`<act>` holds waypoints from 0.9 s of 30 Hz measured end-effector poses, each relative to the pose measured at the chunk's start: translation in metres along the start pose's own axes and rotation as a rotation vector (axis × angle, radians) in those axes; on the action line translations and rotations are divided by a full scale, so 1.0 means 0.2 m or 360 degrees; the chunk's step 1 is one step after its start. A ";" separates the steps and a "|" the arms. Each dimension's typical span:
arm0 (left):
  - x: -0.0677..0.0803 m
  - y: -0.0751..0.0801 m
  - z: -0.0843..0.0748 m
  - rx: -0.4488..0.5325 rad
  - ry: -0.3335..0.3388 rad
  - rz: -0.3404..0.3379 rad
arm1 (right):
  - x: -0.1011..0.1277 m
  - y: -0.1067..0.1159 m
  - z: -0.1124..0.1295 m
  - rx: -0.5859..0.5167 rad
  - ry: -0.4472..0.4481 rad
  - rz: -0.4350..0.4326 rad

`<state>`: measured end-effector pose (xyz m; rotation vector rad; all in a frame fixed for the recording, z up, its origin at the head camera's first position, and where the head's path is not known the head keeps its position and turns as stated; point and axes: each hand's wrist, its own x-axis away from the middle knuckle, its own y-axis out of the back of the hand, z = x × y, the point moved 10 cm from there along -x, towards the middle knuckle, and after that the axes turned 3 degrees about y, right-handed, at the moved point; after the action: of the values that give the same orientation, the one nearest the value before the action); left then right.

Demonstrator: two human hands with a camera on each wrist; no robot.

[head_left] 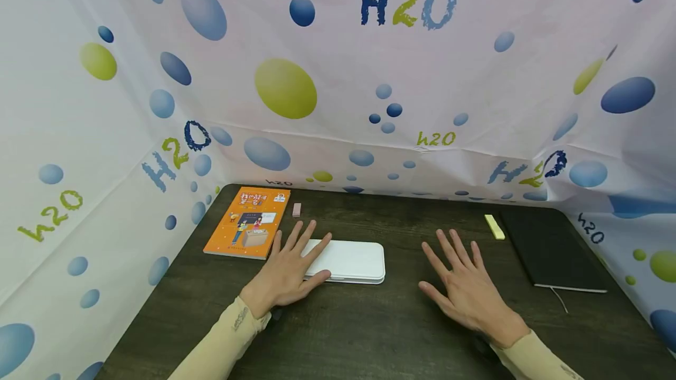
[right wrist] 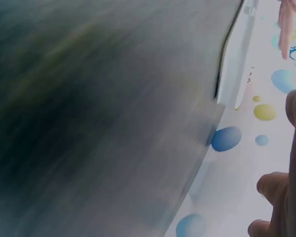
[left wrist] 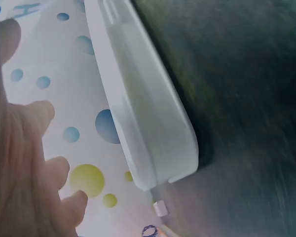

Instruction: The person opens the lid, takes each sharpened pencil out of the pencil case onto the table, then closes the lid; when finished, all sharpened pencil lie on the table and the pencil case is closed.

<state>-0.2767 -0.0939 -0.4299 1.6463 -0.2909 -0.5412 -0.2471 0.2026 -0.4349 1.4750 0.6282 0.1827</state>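
A flat white case (head_left: 348,260) with rounded corners, like a pencil case, lies closed on the dark table. My left hand (head_left: 285,274) is spread over its left end, fingers straight and apart, covering that end in the head view. From the left wrist, the case's long white side (left wrist: 153,108) shows beside the fingers (left wrist: 59,170), with a gap between them. To the right of the case, my right hand (head_left: 467,295) is spread palm down above the bare tabletop and holds nothing. Its fingers (right wrist: 276,190) appear at the edge of the right wrist view.
An orange book (head_left: 245,221) lies at the back left, with a small pinkish block (head_left: 297,210) beside it. At the right are a yellow bar (head_left: 494,227) and a black notebook (head_left: 549,248) with a ribbon. Printed sheeting (head_left: 338,75) walls the table's back and sides.
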 end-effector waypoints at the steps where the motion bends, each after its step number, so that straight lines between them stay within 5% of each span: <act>1: -0.01 -0.01 0.00 0.0049 -0.0001 0.0032 | -0.02 -0.01 0.02 -0.0028 0.0011 0.0009; 10: -0.05 -0.08 0.02 0.0515 0.0045 0.0257 | -0.19 -0.01 0.20 -0.0255 0.0218 -0.0020; 27: -0.09 -0.09 0.14 0.0610 0.0127 0.0141 | -0.46 -0.16 0.51 -0.0390 0.0514 0.0077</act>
<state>-0.3082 -0.1066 -0.4469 2.0090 -0.4265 -0.3656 -0.2803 0.0659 -0.4425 1.2326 0.7994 0.5249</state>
